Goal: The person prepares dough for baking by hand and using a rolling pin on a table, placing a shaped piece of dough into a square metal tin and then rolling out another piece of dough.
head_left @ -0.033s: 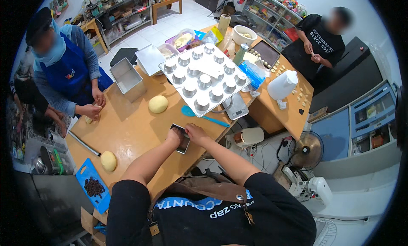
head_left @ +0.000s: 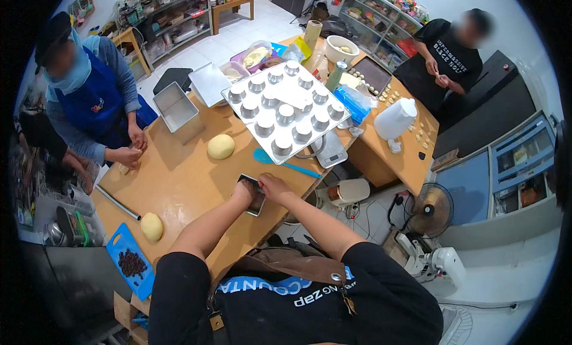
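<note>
A small rectangular metal loaf tin (head_left: 258,204) stands on the wooden table at its near edge. My left hand (head_left: 243,191) reaches down into the tin, and its fingers are hidden inside. On the tin's right side my right hand (head_left: 273,187) is closed around the rim. A round ball of pale yellow dough (head_left: 221,146) rests beyond the tin, to the left. To the right of that dough lies a blue spatula (head_left: 286,165). Another dough ball (head_left: 152,227) sits at the table's left edge.
A white tray of upturned metal cups (head_left: 286,114) stands ahead, beside a kitchen scale (head_left: 330,151). A tall square tin (head_left: 179,109) is at the far left. Dark raisin-like pieces (head_left: 131,264) lie on a blue board (head_left: 116,241). Two co-workers (head_left: 101,100) (head_left: 453,59) handle dough or small pieces.
</note>
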Tool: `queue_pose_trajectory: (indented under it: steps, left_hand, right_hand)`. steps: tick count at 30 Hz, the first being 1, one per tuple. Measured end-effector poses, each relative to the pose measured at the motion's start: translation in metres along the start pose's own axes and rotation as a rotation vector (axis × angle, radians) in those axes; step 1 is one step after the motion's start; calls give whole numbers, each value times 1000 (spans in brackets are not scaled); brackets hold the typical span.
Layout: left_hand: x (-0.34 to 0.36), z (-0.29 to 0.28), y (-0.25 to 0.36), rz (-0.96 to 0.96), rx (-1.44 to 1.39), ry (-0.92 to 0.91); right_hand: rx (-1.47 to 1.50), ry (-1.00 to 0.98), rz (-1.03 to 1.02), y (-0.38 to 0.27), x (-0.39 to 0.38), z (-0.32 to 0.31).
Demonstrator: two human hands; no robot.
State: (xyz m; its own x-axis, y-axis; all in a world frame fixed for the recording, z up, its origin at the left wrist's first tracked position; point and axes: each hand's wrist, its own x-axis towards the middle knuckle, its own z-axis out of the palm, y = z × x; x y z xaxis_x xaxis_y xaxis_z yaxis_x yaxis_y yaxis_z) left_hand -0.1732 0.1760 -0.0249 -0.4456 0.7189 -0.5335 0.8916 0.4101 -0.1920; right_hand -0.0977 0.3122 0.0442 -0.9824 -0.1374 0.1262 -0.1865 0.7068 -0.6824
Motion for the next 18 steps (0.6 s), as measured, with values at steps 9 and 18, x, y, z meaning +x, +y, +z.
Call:
queue_pose_trajectory:
  steps: [9,18]
  left_hand:
    - [-23,-29,1,129,86,51]
    - [-30,-31,-2,95,-44,71]
  right_hand:
    - [13,9,7,5,-6,-6]
    - [-14,-35,96,10,0,8]
